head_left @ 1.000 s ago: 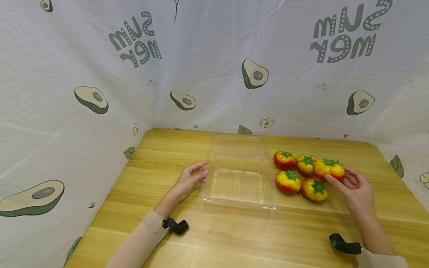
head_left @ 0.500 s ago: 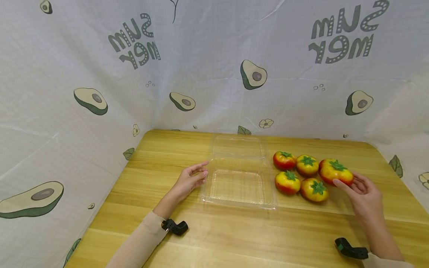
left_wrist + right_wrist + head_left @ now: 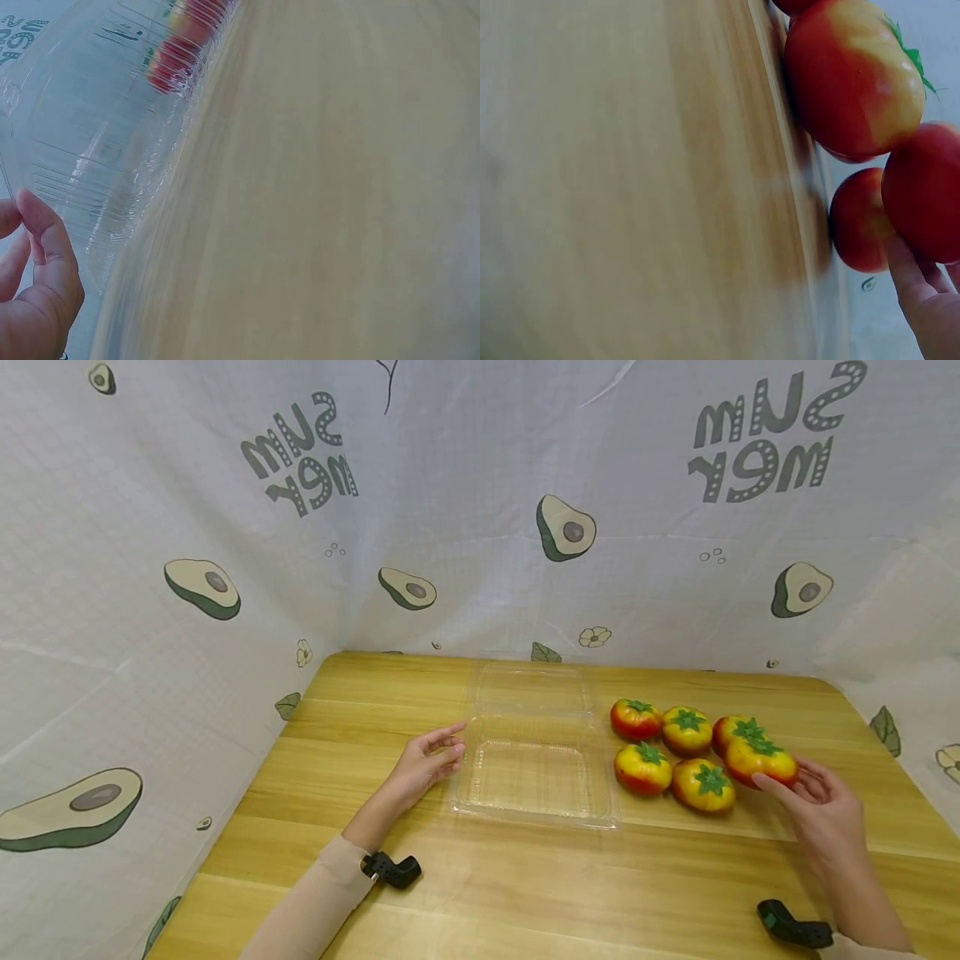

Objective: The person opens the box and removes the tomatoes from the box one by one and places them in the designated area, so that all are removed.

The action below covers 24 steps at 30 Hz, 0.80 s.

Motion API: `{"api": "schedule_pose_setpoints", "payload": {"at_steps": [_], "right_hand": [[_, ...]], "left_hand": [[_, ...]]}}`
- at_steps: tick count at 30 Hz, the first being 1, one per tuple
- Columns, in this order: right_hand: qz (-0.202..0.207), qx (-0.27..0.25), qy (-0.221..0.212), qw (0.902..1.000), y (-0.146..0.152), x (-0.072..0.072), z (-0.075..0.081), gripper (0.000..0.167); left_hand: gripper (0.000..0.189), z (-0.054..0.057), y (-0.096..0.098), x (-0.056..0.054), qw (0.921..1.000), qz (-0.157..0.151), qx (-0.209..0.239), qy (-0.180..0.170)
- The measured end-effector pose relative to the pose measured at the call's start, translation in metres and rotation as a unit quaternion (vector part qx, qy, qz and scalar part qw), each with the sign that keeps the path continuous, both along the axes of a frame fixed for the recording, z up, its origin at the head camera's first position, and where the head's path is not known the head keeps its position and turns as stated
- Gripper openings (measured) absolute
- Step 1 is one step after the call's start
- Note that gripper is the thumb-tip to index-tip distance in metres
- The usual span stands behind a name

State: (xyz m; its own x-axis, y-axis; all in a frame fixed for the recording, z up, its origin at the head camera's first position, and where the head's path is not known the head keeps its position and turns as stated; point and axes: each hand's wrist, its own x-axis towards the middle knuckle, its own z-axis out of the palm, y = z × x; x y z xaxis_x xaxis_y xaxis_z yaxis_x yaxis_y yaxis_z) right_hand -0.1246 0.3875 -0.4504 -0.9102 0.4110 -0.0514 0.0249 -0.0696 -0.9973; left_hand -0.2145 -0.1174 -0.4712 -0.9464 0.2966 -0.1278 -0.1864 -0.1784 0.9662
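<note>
A clear plastic clamshell box (image 3: pixel 534 818) lies open on the table, its lid (image 3: pixel 534 687) folded back toward the curtain. At its left rim is my left hand (image 3: pixel 423 768); in the left wrist view the thumb and a finger (image 3: pixel 45 225) pinch the thin edge. My right hand (image 3: pixel 828 818) grips a red-and-yellow tomato (image 3: pixel 759 766) with a green calyx. That tomato overlaps another tomato (image 3: pixel 727 731) behind it in the head view. In the right wrist view, fingers (image 3: pixel 911 285) lie against the held tomato (image 3: pixel 930 195). Its underside contact is hidden.
Several more tomatoes (image 3: pixel 643 768) stand grouped right of the box on the wooden table (image 3: pixel 525 893). A white avocado-print curtain (image 3: pixel 465 527) rises behind and at both sides. Each wrist wears a black camera mount (image 3: pixel 793 927).
My right hand has moved right and toward me with the tomato, uncovering another tomato behind it. My left hand stays at the box rim.
</note>
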Motion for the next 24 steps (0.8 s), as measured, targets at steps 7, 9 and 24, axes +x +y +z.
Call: {"api": "schedule_pose_setpoints", "payload": {"at_steps": [7, 9, 24], "right_hand": [[-0.005, -0.012, -0.027, 0.9995, 0.007, 0.001, -0.004, 0.044], [-0.003, -0.023, -0.027, 0.9994, 0.008, 0.0, -0.005, 0.045], [0.021, -0.074, -0.024, 0.9967, 0.014, 0.005, -0.006, 0.045]], "left_hand": [[0.049, 0.002, 0.0, -0.001, 1.0, 0.0, -0.004, 0.0], [0.049, 0.002, -0.001, -0.001, 1.0, 0.001, -0.005, -0.003], [0.05, 0.0, 0.0, -0.001, 1.0, -0.002, 0.002, 0.003]]}}
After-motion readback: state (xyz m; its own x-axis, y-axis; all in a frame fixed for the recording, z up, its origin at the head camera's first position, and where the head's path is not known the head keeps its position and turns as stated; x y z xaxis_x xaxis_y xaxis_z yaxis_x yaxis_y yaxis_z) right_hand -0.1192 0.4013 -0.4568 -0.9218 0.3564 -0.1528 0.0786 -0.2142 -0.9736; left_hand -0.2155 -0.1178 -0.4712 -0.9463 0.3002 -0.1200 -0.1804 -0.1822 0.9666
